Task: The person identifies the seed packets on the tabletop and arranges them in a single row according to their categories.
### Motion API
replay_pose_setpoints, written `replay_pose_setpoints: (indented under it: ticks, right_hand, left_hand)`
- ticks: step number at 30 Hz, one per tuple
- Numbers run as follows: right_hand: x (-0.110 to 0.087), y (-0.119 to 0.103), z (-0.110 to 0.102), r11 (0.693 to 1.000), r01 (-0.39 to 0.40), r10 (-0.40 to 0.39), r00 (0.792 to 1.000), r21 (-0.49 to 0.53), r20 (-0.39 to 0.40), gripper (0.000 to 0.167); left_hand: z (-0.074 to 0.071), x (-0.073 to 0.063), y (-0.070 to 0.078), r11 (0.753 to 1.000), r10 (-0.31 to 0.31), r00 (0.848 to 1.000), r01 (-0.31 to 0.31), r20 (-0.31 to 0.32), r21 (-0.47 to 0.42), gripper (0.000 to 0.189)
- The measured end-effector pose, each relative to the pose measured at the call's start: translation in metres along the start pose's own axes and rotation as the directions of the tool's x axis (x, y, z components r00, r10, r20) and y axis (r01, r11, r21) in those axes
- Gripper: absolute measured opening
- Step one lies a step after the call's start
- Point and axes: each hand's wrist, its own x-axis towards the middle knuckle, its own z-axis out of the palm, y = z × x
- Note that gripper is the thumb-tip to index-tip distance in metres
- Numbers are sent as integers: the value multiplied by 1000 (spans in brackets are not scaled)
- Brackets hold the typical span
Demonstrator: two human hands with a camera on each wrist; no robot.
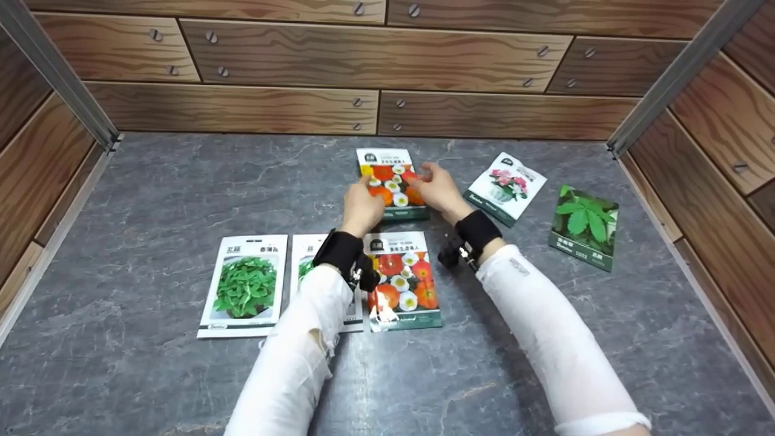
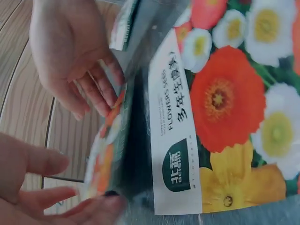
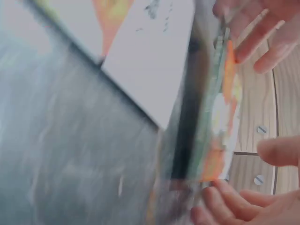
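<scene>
Upper centre of the frame: glossy rectangular poppy-print packet (image 1: 396, 186) with white top band and dark green foot, between bare left hand (image 1: 363, 207) at its left side and bare right hand (image 1: 441, 189) at its right side. Fingertips at or very near both side edges; thumbs apart from the fingers in the wrist views, right wrist view blurred. Cannot tell firm pinch from light touch, nor lifted from resting.

Judged handling: take both edges at matching height, keep pressure light and even, avoid bowing the printed face. Best to keep foot clear of lower poppy-print packet (image 1: 404, 281), red, orange and white, just below at centre. Mind left wrist over half-hidden white-bordered packet (image 1: 303, 257); could drag it askew. Same care on the right, near tilted white packet with pink potted flowers (image 1: 507, 188).

Lower left: white-bordered packet with bushy green herb (image 1: 245, 287). Right of frame: dark green packet with broad leaf (image 1: 584, 227), slightly turned.

Surface: grey stone-patterned tabletop (image 1: 133, 218), faint pale veining, lighter patch at lower centre. Room: wood-print plank wall (image 1: 290, 54) across the top, dotted with screw heads (image 1: 414, 9); similar brown side panels (image 1: 726, 130); grey metal strips (image 1: 672, 82) towards both upper corners. On the arms: white sleeves (image 1: 539, 321), black wristbands (image 1: 478, 230).
</scene>
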Motion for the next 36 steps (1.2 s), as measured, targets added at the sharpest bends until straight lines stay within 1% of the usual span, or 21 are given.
replay_pose_setpoints:
  ticks: [1, 3, 5, 6, 9, 11, 12, 13, 15, 19, 21, 24, 27, 30, 32, 36]
  right_hand:
    - [0, 0, 0, 998, -10, 11, 1000, 64, -7, 64]
    - [0, -2, -2, 981, -23, 30, 999, 193, -31, 62]
    - [-2, -3, -4, 948, -39, 57, 997, 315, -49, 60]
    - [-3, -5, -5, 928, -45, 68, 996, 369, -51, 60]
    - [-8, -6, -11, 877, -43, 71, 997, 479, -40, 55]
    - [-14, -6, -15, 856, -39, 51, 999, 516, -9, 52]
    - [-17, -4, -18, 852, -33, 35, 999, 522, 5, 51]
    - [-21, -3, -21, 854, -30, 24, 1000, 519, 18, 51]
    - [-29, 1, -26, 867, -19, 1, 999, 499, 35, 52]
    - [-49, 8, -34, 909, 29, -41, 999, 415, 20, 50]
    - [-60, 10, -36, 923, 62, -70, 998, 380, 6, 48]
    - [-76, 12, -40, 936, 110, -111, 994, 335, -16, 47]
    - [-92, 16, -44, 953, 155, -144, 988, 260, -59, 42]
    - [-106, 21, -49, 963, 188, -170, 980, 193, -104, 38]
    - [-114, 24, -52, 965, 200, -180, 976, 171, -125, 35]
    - [-129, 26, -57, 963, 218, -197, 971, 160, -137, 30]
  left_hand:
    - [-1, -1, 1, 999, 11, 999, -12, -44, -42, 60]
    - [-3, -3, 3, 994, 28, 991, -41, -129, -100, 63]
    - [-5, -5, 5, 984, 19, 985, -48, -169, -169, 66]
    - [-7, -6, 6, 978, 5, 985, -41, -172, -203, 67]
    - [-11, -13, 11, 948, -45, 990, 0, -135, -318, 71]
    - [-13, -18, 14, 921, -79, 993, 38, -91, -388, 72]
    - [-13, -21, 16, 909, -82, 994, 44, -75, -414, 70]
    - [-14, -24, 17, 902, -78, 995, 45, -60, -430, 70]
    - [-13, -31, 18, 902, -49, 998, 24, -45, -431, 67]
    - [-10, -46, 14, 926, 39, 999, -50, -37, -375, 64]
    - [-9, -54, 10, 930, 67, 997, -74, -31, -361, 59]
    - [-8, -66, 4, 917, 103, 994, -106, -29, -384, 48]
    - [-9, -77, 1, 894, 125, 992, -124, -25, -431, 40]
    - [-8, -88, -1, 871, 143, 990, -131, -10, -473, 37]
    - [-7, -95, -1, 866, 162, 987, -142, -1, -480, 36]
    - [-3, -109, -1, 871, 203, 979, -178, 4, -458, 35]
